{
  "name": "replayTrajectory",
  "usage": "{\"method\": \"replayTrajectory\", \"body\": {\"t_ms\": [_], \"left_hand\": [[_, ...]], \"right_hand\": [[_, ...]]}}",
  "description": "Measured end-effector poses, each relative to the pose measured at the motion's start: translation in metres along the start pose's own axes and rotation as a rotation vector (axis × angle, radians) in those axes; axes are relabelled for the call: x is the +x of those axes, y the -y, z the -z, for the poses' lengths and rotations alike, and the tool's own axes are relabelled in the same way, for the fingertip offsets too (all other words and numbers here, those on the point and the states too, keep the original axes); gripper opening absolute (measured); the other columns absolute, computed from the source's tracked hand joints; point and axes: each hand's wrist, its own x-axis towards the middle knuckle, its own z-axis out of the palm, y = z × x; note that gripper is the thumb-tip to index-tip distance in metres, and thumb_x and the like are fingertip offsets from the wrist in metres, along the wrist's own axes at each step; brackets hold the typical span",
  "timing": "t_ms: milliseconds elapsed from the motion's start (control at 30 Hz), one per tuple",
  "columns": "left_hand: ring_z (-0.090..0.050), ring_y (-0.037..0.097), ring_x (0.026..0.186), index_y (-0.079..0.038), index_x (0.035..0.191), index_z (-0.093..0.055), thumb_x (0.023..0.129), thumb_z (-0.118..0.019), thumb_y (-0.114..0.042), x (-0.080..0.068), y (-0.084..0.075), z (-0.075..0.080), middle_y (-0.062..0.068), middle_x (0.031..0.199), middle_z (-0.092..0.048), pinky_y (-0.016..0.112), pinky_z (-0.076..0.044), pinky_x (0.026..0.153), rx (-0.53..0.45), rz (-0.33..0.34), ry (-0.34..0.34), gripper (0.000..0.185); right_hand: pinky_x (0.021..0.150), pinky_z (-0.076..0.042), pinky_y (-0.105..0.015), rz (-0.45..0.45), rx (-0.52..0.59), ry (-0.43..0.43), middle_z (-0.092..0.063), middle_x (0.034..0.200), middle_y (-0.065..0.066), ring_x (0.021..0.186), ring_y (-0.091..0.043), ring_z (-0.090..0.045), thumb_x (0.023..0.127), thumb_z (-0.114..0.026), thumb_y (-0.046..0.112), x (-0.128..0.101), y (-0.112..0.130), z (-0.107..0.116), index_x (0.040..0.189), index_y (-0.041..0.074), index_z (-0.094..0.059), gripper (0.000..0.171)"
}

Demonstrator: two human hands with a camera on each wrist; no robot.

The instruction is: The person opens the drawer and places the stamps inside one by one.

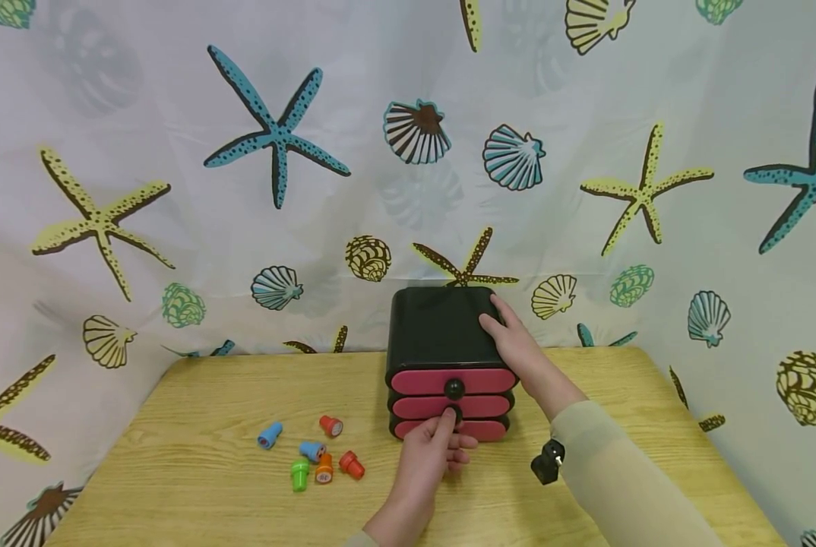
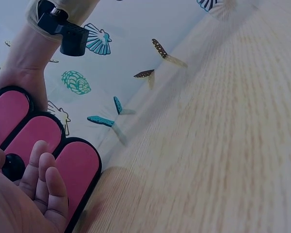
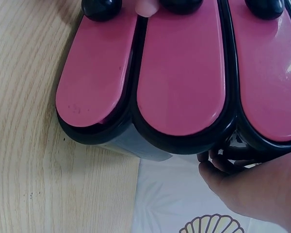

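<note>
A small black drawer chest (image 1: 435, 327) with three pink drawer fronts stands at the back middle of the wooden table (image 1: 175, 471). My left hand (image 1: 442, 433) reaches its front and pinches the black knob of the middle drawer (image 2: 12, 166) between thumb and finger. A left fingertip (image 3: 146, 7) shows beside that knob in the right wrist view. My right hand (image 1: 507, 330) rests on the chest's top right corner with fingers laid over the lid. Its fingertips (image 3: 218, 162) touch the chest's side. All three drawers look pushed in.
Several small toy stamps lie left of the chest: blue (image 1: 270, 434), red (image 1: 330, 425), green (image 1: 300, 474), orange (image 1: 324, 469). A seashell-print curtain (image 1: 278, 190) closes the back and both sides. A black camera (image 1: 547, 461) sits on the right wrist.
</note>
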Motion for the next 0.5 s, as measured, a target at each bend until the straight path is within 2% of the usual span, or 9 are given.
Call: {"method": "replayTrajectory", "body": {"t_ms": [500], "left_hand": [[-0.07, 0.013, 0.071, 0.001, 0.12, -0.074, 0.116, -0.058, -0.045, -0.0064, -0.0037, 0.0014, 0.006, 0.091, -0.081, 0.028, -0.058, 0.069, -0.01, 0.021, 0.016, 0.048]], "right_hand": [[0.132, -0.017, -0.064, -0.001, -0.003, -0.009, -0.006, 0.185, -0.012, 0.169, -0.039, -0.007, 0.12, -0.045, 0.043, 0.0007, -0.0002, -0.0008, 0.179, 0.026, -0.012, 0.07]]}}
